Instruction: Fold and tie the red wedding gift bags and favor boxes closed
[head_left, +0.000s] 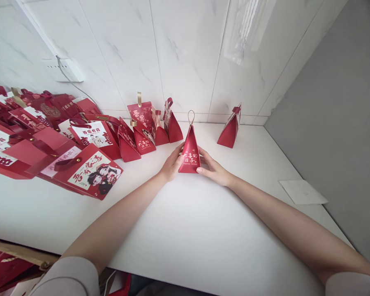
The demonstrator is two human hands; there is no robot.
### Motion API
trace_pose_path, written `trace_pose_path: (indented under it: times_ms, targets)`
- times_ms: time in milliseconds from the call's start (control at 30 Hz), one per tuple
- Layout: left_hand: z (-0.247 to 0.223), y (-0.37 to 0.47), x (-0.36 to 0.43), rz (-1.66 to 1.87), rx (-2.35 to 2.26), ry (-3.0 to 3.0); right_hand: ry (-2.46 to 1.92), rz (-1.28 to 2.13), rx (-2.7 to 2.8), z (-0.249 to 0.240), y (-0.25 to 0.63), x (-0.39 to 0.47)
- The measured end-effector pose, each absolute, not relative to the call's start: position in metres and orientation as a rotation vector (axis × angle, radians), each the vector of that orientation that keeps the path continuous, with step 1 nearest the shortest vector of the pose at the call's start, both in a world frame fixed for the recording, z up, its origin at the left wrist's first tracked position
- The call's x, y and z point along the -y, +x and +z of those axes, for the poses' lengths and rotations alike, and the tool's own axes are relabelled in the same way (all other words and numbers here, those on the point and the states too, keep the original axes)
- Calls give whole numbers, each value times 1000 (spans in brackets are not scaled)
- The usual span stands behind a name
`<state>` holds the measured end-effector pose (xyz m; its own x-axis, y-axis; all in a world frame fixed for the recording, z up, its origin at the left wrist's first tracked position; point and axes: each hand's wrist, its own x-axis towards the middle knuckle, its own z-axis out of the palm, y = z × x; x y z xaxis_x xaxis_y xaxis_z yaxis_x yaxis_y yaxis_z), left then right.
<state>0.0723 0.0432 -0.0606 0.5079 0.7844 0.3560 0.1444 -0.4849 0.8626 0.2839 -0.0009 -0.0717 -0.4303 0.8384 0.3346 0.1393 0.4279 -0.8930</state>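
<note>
Frame centre: red pyramid box (190,154) stands upright on the white surface (185,230). Left hand (172,164) and right hand (212,167) each press a side, fingers curled on it. Risk: uneven squeeze could dent the card or tip it. Other boxes (148,129) sit just upper left; a sideways nudge could knock them.

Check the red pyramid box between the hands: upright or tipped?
Upright. The pyramid box stands on its base on the table, gold loop on top, left hand and right hand touching its sides.
</note>
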Motion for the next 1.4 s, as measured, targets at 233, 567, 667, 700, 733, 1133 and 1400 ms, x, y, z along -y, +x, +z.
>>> trace_pose_path:
  times_ms: [233,567,667,700,733,1133,1400]
  targets:
    - [-61,72,-43,996,-742,1941,-820,1054,1838,-72,284,1]
    - [-61,72,-43,999,-745,1944,-833,1058,1834,-71,284,1]
    - [-61,73,-43,995,-743,1942,-832,1061,1829,-72,284,1]
    - [-61,73,-43,994,-744,1940,-831,1063,1827,-72,284,1]
    - [-61,72,-43,995,-745,1938,-829,1064,1826,-72,284,1]
    - [-60,80,-40,1103,-795,1346,-810,1074,1852,-71,286,2]
    - [-64,79,-46,1006,-840,1214,-892,933,1731,-71,285,3]
